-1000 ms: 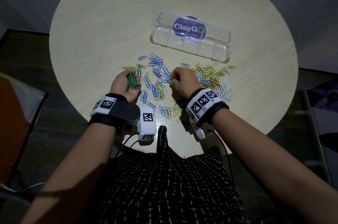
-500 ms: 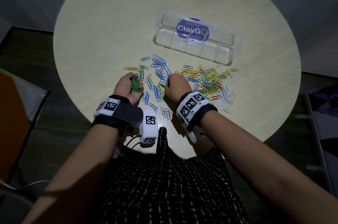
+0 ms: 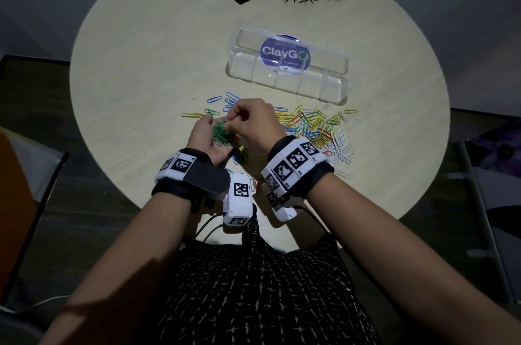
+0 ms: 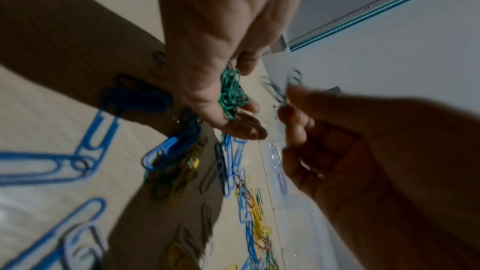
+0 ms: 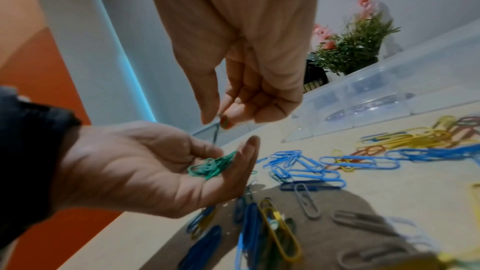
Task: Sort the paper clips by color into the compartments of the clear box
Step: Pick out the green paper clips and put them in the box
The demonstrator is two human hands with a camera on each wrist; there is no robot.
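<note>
The clear box (image 3: 287,74) stands open on the round table (image 3: 146,57), and its compartments appear to hold no sorted clips yet. Sorting is judged to be at an early stage: only green is being gathered.

The left hand (image 3: 208,137) is cupped palm-up, cradling a bundle of green paper clips (image 5: 211,166). The right hand (image 3: 253,124) hovers just above it, thumb and forefinger pinching one green clip (image 5: 216,133) over the bundle.

The loose pile (image 3: 315,124) of blue, yellow, red and white clips lies between the hands and the box, unsorted.

Clips are thin bent wire loops with a smooth colored coating. The box is rigid transparent plastic with thin dividers.
</note>
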